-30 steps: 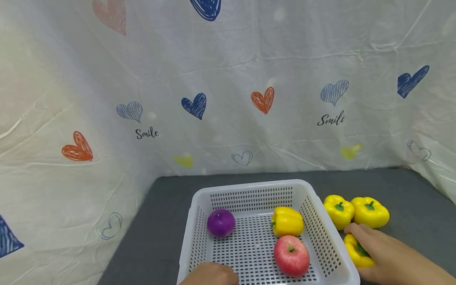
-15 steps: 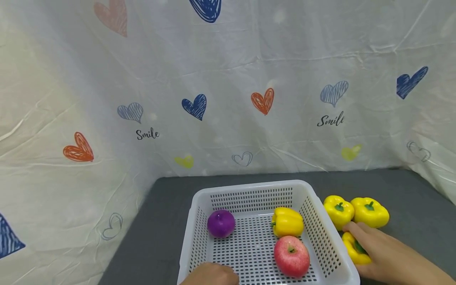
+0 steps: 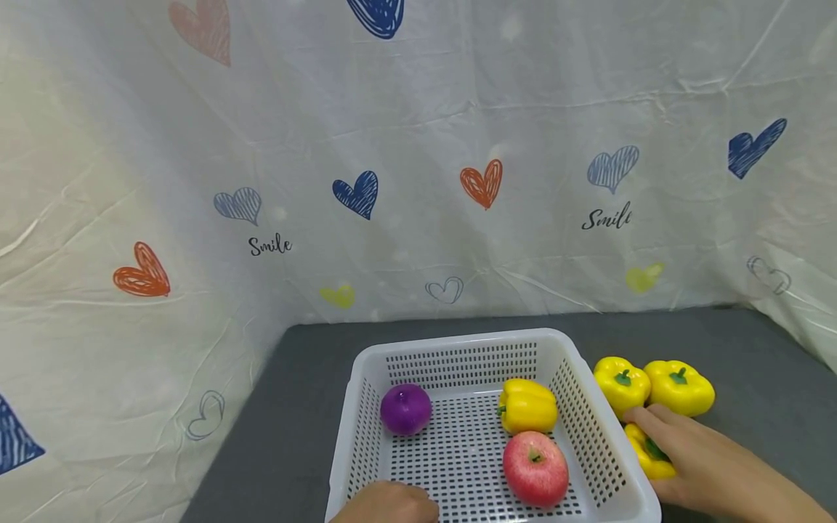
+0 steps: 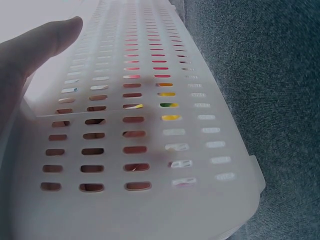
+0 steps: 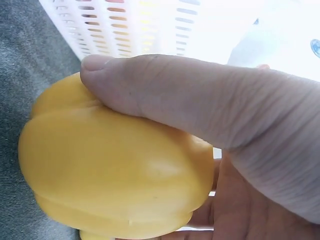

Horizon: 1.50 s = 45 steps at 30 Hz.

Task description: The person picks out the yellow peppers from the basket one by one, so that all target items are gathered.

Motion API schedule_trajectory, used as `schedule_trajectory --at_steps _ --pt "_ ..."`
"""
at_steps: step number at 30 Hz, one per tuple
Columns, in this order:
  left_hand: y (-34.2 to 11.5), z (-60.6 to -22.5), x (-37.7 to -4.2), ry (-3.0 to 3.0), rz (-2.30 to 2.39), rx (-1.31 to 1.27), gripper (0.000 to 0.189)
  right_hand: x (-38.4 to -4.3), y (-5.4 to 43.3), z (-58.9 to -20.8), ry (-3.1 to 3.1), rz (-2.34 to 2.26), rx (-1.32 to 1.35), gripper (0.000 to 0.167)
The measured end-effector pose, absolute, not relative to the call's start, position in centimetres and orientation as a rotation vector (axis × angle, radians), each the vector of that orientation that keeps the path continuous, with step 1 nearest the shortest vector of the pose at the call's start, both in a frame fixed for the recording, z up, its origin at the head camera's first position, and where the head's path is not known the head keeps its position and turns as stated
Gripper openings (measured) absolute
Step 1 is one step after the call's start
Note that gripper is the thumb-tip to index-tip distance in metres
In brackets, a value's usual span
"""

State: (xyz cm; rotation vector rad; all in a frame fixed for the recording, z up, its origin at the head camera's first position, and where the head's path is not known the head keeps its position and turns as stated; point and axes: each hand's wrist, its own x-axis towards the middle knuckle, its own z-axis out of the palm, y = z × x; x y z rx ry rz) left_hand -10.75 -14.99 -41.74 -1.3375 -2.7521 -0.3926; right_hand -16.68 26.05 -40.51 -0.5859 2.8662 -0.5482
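My right hand (image 3: 696,461) grips a yellow bell pepper (image 5: 115,170) on the table, just outside the basket's right wall. The thumb lies across the pepper and the other fingers go round its far side. At the near side of the white perforated basket (image 3: 458,338), my left hand (image 3: 390,503) holds the wall: the left wrist view has the thumb (image 4: 50,40) on one side and fingers showing through the slots. Inside the basket lie a purple onion-like ball (image 3: 405,410), another yellow bell pepper (image 3: 528,407) and a red apple (image 3: 536,470).
Two more yellow bell peppers, one near the basket (image 3: 621,388) and one farther right (image 3: 680,388), stand beyond my right hand. A dark grey cloth (image 3: 261,450) covers the table. Behind it hangs a pale curtain (image 3: 418,247) printed with hearts.
My right hand and the pepper in it have shifted slightly left, closer to the basket wall. The left hand and basket have stayed in place.
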Motion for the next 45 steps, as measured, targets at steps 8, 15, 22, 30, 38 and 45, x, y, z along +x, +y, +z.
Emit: schedule_trajectory --at_steps 8,15,22,30,38,45 --pt "-15.0 -41.8 -10.8 -2.753 -0.396 -1.338 0.036 -16.6 26.2 -41.3 2.961 -0.499 -0.679 0.067" --pt "-15.0 -41.7 -10.8 -2.79 -0.404 -1.311 0.036 -16.8 26.3 -41.7 3.008 -0.489 -0.678 0.069" --pt "-14.9 -41.8 -10.8 -2.828 -0.418 -1.278 0.034 -17.1 26.4 -41.8 3.017 -0.465 -0.685 0.068" --pt "-15.0 -41.8 -10.9 -2.823 -0.407 -1.291 0.032 -17.4 26.3 -41.7 3.025 -0.413 -0.617 0.066" --pt "-15.1 -41.9 -10.9 -2.833 -0.419 -1.283 0.031 -17.5 26.7 -42.1 3.071 -0.372 -0.684 0.061" --pt "-15.1 -41.8 -10.9 -2.83 -0.403 -1.289 0.03 -17.7 26.7 -42.0 3.05 -0.376 -0.7 0.063"
